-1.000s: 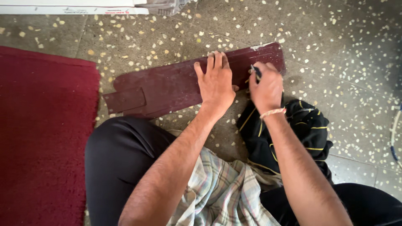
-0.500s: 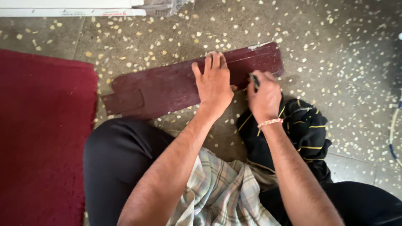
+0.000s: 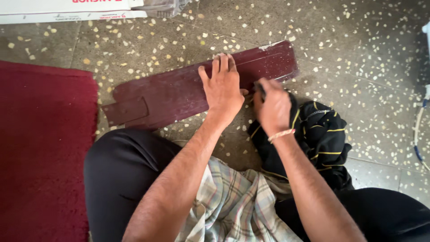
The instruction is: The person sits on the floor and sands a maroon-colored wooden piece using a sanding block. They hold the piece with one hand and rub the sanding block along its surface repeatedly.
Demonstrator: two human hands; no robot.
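Observation:
A long dark maroon wooden board (image 3: 179, 92) lies flat on the speckled stone floor in front of me. My left hand (image 3: 222, 89) presses palm-down on its middle, fingers spread slightly toward the far edge. My right hand (image 3: 273, 107) is closed around a small dark tool (image 3: 260, 88), whose tip sits at the board's near edge, just right of my left hand. A pale thread band circles my right wrist.
A black cloth with yellow stripes (image 3: 320, 134) is bunched on the floor under my right forearm. A dark red mat (image 3: 42, 148) covers the left. A white box (image 3: 67, 10) lies at the top left. A cable (image 3: 419, 134) runs along the right edge.
My right hand has slid leftward along the board's near edge, closer to my left hand. The left hand stays pressed on the board.

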